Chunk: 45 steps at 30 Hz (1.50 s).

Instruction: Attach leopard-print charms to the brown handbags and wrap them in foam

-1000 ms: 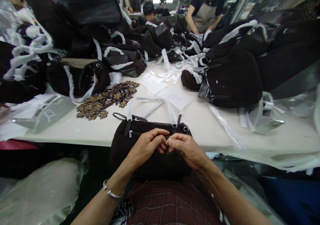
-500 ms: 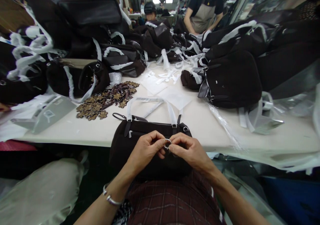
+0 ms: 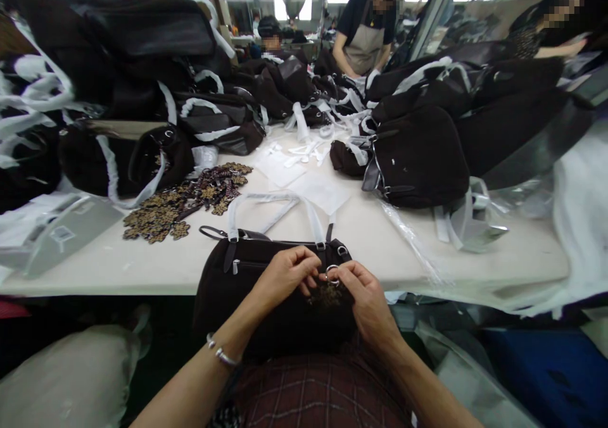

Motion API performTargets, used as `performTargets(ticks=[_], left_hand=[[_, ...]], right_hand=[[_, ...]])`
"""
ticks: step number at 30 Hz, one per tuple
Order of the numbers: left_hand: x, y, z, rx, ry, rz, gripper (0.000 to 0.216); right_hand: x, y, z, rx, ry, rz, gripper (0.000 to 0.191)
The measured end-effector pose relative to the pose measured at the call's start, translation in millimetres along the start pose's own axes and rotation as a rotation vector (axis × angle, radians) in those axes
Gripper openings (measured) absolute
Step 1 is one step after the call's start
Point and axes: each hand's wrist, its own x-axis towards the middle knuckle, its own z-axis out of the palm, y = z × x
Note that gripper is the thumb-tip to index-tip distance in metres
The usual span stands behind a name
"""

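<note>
A dark brown handbag (image 3: 247,289) with white-wrapped handles hangs over the near table edge onto my lap. My left hand (image 3: 285,276) and my right hand (image 3: 363,295) meet in front of it, fingers pinched together. Between them is a small metal ring (image 3: 331,271), and a brown-and-gold flower charm (image 3: 327,294) hangs below it against the bag. Both hands pinch this ring and charm. A silver bangle (image 3: 219,354) sits on my left wrist.
A pile of flower charms (image 3: 185,197) lies on the white table (image 3: 380,232). Heaps of dark bags (image 3: 418,156) ring the table. A grey holder (image 3: 57,235) sits at left. Other people (image 3: 363,26) work at the far end. Clear plastic (image 3: 418,251) drapes the right edge.
The view has shifted, so everything sits lower and further left. My hands stay together at the bag; the flower charm now shows hanging below the ring.
</note>
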Motion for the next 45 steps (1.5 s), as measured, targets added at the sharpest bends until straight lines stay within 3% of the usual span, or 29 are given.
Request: performTargets(ticks=[2,4,7,10,15,20,29,34,45], left_hand=[[26,-6,-7,0.221,0.12,0.012,0.017],[52,-14,-10,0.33,0.145,-0.009,0.012],[81,-22,-7,0.298,0.075,-0.045,0.01],[93,-28,-3,0.194,-0.008,-0.045,0.014],[87,-40,-5,0.008,-0.104,0.002,0.019],[80,-47,-7,-0.155,-0.086,0.045,0.025],[76,-51,-6,-0.161,-0.048,0.096,0.021],[72,-47,-3,-0.14,-0.005,0.124,0.02],[70,-42,1,-0.099,0.068,0.153,0.014]], right_hand=[[12,0,5,0.106,0.039,0.039,0.03],[25,1,10,0.158,0.081,0.071,0.031],[44,6,13,0.113,0.139,0.087,0.03],[55,13,12,0.068,0.171,0.086,0.029],[64,20,7,0.036,0.209,0.09,0.028],[70,19,9,-0.109,0.267,0.031,0.025],[79,24,12,-0.251,0.354,-0.036,0.022],[86,24,14,-0.532,0.424,-0.194,0.021],[80,23,17,-0.628,0.321,-0.195,0.023]])
